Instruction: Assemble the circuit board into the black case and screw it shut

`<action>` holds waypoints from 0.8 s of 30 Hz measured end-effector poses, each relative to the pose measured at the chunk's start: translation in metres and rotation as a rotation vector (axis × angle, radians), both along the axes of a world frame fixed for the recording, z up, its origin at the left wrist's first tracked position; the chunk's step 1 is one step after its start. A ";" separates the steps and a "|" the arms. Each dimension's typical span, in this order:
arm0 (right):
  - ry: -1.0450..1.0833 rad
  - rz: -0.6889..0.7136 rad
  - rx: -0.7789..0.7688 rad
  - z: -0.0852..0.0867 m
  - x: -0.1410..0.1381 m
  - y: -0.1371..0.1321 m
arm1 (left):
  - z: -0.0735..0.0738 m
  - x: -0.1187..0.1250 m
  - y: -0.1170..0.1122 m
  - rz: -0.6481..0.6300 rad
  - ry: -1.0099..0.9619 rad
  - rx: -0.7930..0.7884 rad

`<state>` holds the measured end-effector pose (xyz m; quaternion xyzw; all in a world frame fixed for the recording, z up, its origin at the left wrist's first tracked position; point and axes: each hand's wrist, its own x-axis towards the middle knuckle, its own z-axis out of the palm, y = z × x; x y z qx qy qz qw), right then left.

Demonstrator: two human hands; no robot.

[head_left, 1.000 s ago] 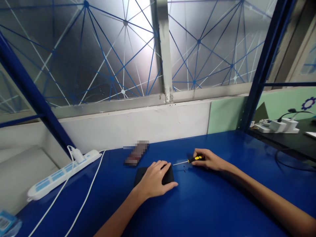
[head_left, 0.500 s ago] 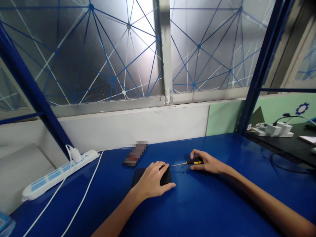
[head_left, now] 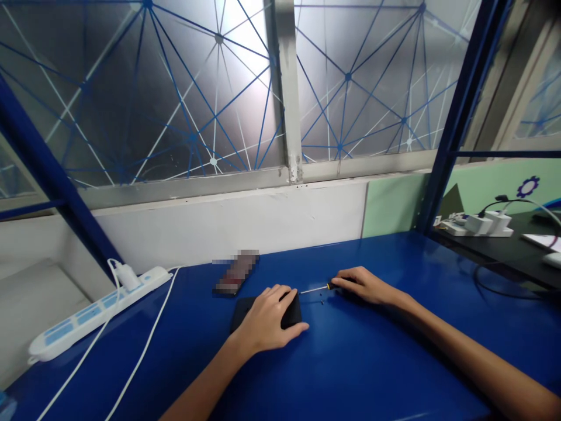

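Observation:
My left hand [head_left: 267, 318] lies on top of a flat black device [head_left: 290, 316] on the blue table [head_left: 350, 374], fingers curled over its far edge and thumb along its right side. My right hand [head_left: 363, 285] is closed round the black and yellow handle of a small screwdriver [head_left: 316, 288], whose thin shaft points left toward the device. Two tiny dark screws [head_left: 321, 301] lie on the table just below the shaft, between the hands.
A blurred dark object [head_left: 235, 273] lies behind the black device. A white power strip [head_left: 94, 314] with a plugged charger and white cable sits at the left. A second power strip with adapters [head_left: 480, 225] rests on a dark bench at the right. A wall and patterned window rise behind.
My right hand has rolled over the screwdriver handle, hiding most of its yellow. The left hand stays on the black device. The view shifted slightly.

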<state>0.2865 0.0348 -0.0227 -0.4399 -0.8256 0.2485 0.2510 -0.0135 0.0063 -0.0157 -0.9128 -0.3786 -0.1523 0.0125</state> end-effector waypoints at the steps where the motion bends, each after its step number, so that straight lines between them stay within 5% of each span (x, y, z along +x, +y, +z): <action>1: 0.018 -0.005 -0.011 0.000 -0.001 -0.001 | 0.000 0.000 0.000 -0.005 -0.001 0.006; 8: 0.115 -0.006 -0.026 -0.003 -0.002 -0.002 | 0.001 0.001 0.000 -0.014 -0.015 0.022; 14: -0.035 0.016 0.113 0.002 -0.001 0.001 | 0.004 0.004 -0.001 -0.010 -0.012 0.020; 24: -0.087 -0.142 0.252 0.016 -0.009 -0.009 | 0.003 0.001 0.002 0.033 -0.005 -0.024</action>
